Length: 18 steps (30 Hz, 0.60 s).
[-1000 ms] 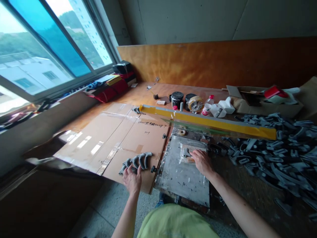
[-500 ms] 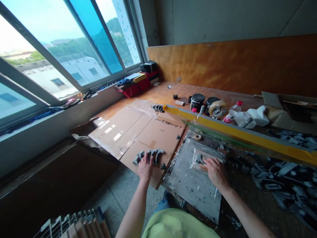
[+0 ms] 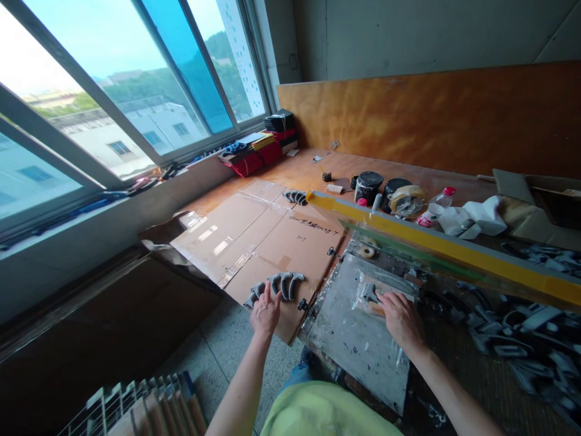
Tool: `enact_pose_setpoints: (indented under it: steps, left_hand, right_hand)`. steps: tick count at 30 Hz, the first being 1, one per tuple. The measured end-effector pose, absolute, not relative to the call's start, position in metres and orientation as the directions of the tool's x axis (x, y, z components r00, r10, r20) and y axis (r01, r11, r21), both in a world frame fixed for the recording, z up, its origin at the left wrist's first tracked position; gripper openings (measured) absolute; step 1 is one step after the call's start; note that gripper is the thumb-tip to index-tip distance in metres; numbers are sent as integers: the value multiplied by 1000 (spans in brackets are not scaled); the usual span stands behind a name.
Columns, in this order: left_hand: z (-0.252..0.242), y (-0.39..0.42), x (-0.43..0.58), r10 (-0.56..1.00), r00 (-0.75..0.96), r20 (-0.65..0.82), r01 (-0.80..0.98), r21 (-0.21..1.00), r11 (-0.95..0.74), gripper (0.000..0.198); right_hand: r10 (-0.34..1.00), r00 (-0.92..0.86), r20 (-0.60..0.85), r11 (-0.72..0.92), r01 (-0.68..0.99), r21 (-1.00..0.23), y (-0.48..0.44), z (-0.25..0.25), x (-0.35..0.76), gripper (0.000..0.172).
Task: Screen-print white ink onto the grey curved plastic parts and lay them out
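My left hand (image 3: pixel 265 312) is over the cardboard sheet with its index finger stretched out and the fingers apart. Just beyond it lies a row of several grey curved handle-like parts (image 3: pixel 287 286), side by side; whether the fingertips touch them I cannot tell. My right hand (image 3: pixel 402 319) has its fingers closed at the end of another grey curved part (image 3: pixel 370 293). That part lies on a block wrapped in clear plastic (image 3: pixel 362 301), on a stained grey plate (image 3: pixel 344 330). The undersides of the right fingers are hidden.
A cardboard sheet (image 3: pixel 254 236) covers the bench at left, with more curved parts (image 3: pixel 295 197) at its far edge. A yellow-taped bar (image 3: pixel 436 239) crosses behind the plate. Many grey parts (image 3: pixel 531 339) are heaped at right. Black tubs (image 3: pixel 368 184) and a tape roll (image 3: pixel 367 251) stand beyond.
The view has shifted slightly, moving the scene rightward. My left hand has drawn back a little from the row of curved parts. My right hand stays at its part on the wrapped block.
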<state>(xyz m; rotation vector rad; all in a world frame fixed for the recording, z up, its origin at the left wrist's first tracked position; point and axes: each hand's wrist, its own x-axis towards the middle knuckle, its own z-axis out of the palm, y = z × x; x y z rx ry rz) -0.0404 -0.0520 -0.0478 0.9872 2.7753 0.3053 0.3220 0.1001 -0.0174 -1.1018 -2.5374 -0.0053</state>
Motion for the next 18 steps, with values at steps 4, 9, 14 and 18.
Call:
enact_pose_setpoints:
  steps: [4, 9, 14, 18]
  left_hand:
    - [-50, -29, -27, 591, -801, -98, 557, 241, 795, 69]
    - [-60, -3, -6, 429, -900, -76, 406, 211, 889, 74]
    - [-63, 1, 0, 468, -882, -64, 447, 204, 871, 55]
    - [-64, -7, -15, 549, -833, -63, 527, 211, 823, 46]
  right_hand:
    - [705, -623, 338, 689, 714, -123, 99, -17, 322, 29]
    - [695, -627, 351, 697, 708, -115, 99, -19, 323, 30]
    - [679, -627, 381, 711, 691, -130, 101, -27, 326, 35]
    - [674, -615, 410, 715, 682, -153, 101, -37, 331, 37]
